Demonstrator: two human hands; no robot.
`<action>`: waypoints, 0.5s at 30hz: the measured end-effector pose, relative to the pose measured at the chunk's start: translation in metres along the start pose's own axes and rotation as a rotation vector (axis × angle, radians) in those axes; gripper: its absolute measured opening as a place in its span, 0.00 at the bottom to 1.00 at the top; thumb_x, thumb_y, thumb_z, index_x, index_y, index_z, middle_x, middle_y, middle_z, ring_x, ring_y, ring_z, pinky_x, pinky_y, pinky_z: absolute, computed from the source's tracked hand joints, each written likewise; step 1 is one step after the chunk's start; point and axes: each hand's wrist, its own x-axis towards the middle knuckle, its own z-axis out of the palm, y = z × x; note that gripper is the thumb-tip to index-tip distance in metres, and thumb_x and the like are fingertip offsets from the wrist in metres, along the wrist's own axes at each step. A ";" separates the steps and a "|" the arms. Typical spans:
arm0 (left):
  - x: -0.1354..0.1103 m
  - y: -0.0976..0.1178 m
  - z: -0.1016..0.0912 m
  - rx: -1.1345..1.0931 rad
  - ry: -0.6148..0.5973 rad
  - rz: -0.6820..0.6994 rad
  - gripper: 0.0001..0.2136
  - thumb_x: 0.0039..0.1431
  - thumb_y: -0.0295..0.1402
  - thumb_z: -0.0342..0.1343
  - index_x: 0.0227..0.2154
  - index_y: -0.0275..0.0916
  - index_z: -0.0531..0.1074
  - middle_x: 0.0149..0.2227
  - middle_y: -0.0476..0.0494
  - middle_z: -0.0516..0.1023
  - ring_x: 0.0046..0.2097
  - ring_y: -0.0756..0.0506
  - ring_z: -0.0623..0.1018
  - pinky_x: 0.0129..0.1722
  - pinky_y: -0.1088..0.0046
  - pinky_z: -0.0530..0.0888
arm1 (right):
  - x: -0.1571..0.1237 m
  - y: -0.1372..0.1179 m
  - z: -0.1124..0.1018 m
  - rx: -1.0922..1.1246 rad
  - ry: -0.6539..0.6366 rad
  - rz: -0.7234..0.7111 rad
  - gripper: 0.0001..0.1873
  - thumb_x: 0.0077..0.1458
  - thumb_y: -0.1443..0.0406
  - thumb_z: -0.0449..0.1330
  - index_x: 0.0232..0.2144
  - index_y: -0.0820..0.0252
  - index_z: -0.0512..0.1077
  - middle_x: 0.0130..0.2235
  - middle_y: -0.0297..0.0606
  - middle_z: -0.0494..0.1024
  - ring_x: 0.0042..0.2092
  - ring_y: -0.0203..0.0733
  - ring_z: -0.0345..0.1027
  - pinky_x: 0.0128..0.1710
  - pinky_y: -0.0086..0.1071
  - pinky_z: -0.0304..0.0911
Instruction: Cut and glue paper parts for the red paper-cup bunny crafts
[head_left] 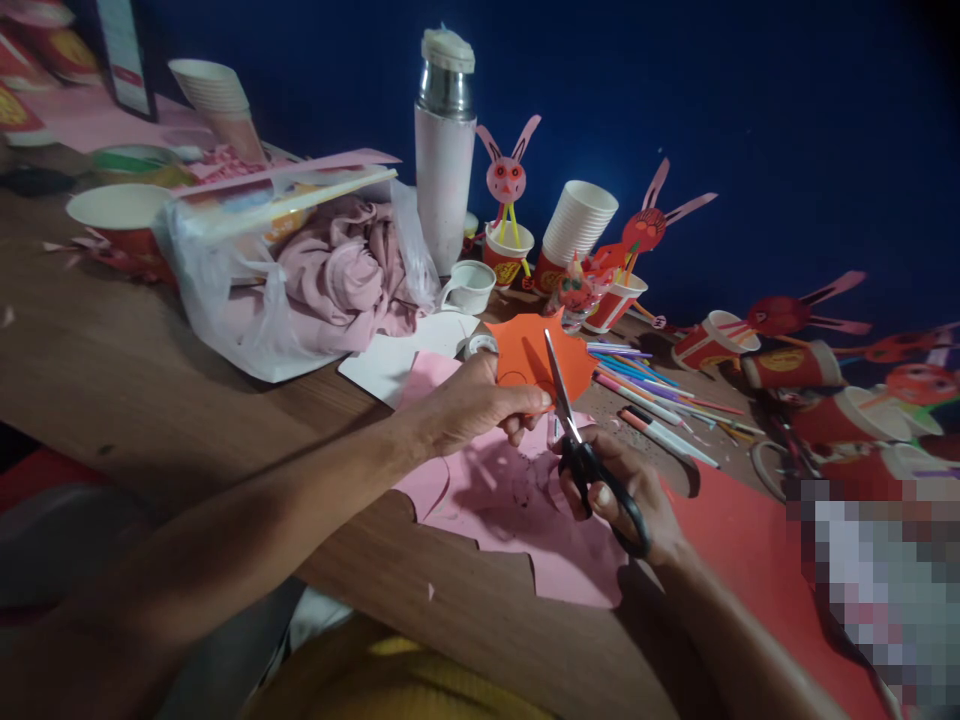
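My left hand [480,400] pinches the lower left edge of an orange paper piece [529,350], which has a jagged outline and curved lines drawn near its bottom. Black-handled scissors [592,470] are gripped in my right hand [630,490], with fingers in the loops. Their blades point up and overlap the paper's right part; whether they are cutting into it I cannot tell. Under both hands a pink paper sheet [502,500] with cut edges and drawn curves lies on the wooden table [360,580].
A plastic bag [240,330] with pink cloth stands left, a white thermos [442,180] behind. Several cup figures with paper rabbit heads [507,182] line the back right. Pens [667,435] and red paper [765,570] lie to the right. Stacked paper cups [577,225] stand near the wall.
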 end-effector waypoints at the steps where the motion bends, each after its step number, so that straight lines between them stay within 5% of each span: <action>1: 0.000 0.001 0.000 0.008 -0.006 -0.002 0.06 0.46 0.24 0.53 0.17 0.33 0.66 0.13 0.54 0.67 0.14 0.57 0.65 0.15 0.81 0.63 | 0.000 0.000 0.000 -0.004 -0.005 -0.006 0.22 0.46 0.49 0.60 0.35 0.59 0.64 0.22 0.29 0.66 0.22 0.31 0.58 0.20 0.25 0.55; 15: 0.000 0.004 -0.005 0.016 -0.048 -0.029 0.06 0.47 0.21 0.51 0.18 0.34 0.66 0.14 0.54 0.66 0.16 0.57 0.64 0.16 0.82 0.63 | 0.001 -0.003 -0.004 -0.076 -0.019 0.026 0.25 0.44 0.47 0.60 0.35 0.59 0.64 0.22 0.30 0.66 0.21 0.31 0.57 0.20 0.27 0.57</action>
